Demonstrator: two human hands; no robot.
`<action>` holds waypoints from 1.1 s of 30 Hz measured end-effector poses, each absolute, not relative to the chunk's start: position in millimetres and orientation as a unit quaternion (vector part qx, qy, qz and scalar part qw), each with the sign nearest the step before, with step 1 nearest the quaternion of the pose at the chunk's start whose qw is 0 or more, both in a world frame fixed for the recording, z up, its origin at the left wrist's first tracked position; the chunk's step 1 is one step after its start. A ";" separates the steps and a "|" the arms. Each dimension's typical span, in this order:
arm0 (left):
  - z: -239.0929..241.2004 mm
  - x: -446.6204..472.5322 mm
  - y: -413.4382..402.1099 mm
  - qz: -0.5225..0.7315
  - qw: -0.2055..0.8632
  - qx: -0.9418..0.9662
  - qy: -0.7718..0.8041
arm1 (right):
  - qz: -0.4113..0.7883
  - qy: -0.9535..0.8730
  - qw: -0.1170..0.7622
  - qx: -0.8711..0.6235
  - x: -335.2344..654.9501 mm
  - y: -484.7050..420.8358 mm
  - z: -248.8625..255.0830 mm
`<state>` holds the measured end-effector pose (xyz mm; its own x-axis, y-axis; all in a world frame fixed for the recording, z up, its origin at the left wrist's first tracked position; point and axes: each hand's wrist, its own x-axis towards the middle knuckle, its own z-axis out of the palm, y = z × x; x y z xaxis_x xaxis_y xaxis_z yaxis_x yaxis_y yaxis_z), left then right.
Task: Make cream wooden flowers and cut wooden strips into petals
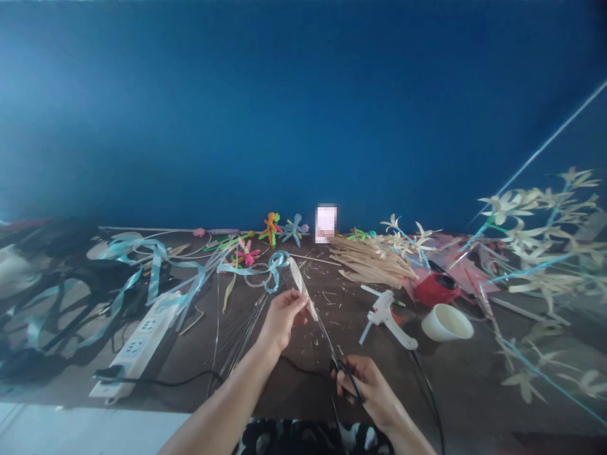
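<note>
Between the fingertips of my left hand [286,314] is a long pale strip [298,278], perhaps dried leaf or husk, held tilted over the table. My right hand [363,381] grips a pair of scissors [351,379] by the dark handles. The scissor blades [327,336] point up and left, their tips at the lower end of the strip; I cannot tell whether they touch it. A light blue ribbon [274,272] curls just beyond the strip's upper end.
A white glue gun [389,319] and a white cup [447,323] stand right. Dried husks [374,262] lie behind them, near a red roundish object [435,289]. Pale flower sprays [526,215] rise far right. Left are a power strip [137,344], thin wires [244,332] and pipe-cleaner figures [270,229].
</note>
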<state>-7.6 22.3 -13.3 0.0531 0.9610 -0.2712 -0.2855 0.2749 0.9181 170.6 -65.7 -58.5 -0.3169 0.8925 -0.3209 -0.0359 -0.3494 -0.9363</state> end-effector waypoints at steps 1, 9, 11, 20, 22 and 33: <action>-13.7 -7.0 22.0 0.494 0.636 0.346 0.482 | 0.668 -0.460 0.345 -0.472 170.0 -65.5 -57.7; -15.0 -2.7 20.9 0.510 0.628 0.323 0.491 | 0.611 -0.502 0.351 -0.501 165.6 -63.1 -48.4; -16.1 -2.7 20.8 0.511 0.628 0.323 0.490 | 0.601 -0.507 0.349 -0.510 165.5 -62.6 -50.0; -15.1 -2.3 19.9 0.503 0.622 0.326 0.504 | 0.552 -0.549 0.316 -0.542 172.0 -61.1 -72.3; -15.3 -2.4 20.2 0.500 0.620 0.331 0.506 | 0.549 -0.553 0.314 -0.542 173.6 -60.7 -73.8; -17.9 -2.7 22.1 0.487 0.619 0.360 0.500 | 0.581 -0.529 0.329 -0.524 173.0 -58.9 -57.1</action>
